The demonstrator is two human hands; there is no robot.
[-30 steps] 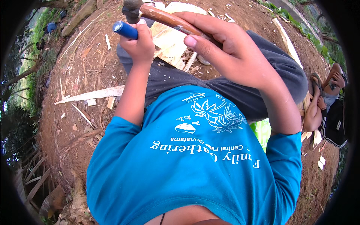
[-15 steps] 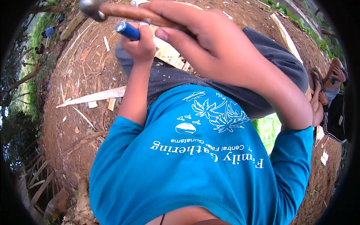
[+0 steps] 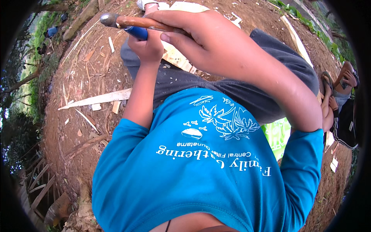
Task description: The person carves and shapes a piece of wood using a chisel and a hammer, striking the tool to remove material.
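My right hand (image 3: 210, 36) is closed round the wooden handle of a hammer (image 3: 154, 24), whose dark metal head points left. Just below the hammer, my left hand (image 3: 150, 47) grips a blue-handled chisel (image 3: 137, 33). The hammer's shaft and head lie over the chisel's butt end from this angle; whether they touch I cannot tell. Beyond my hand the chisel's blade is hidden. A pale piece of wood (image 3: 178, 58) shows between my legs, partly covered by my right hand and forearm.
A long pointed wood offcut (image 3: 98, 99) and scattered chips lie on the brown soil to the left. A pale strip of wood (image 3: 295, 38) lies beyond my right knee. Another person (image 3: 344, 104) sits at the far right. Something bright green (image 3: 277, 135) shows beside my right elbow.
The hammer has come down from above, and its head now sits lower and further right. The chisel's light butt end, visible before, is now covered. Both hands keep their grips.
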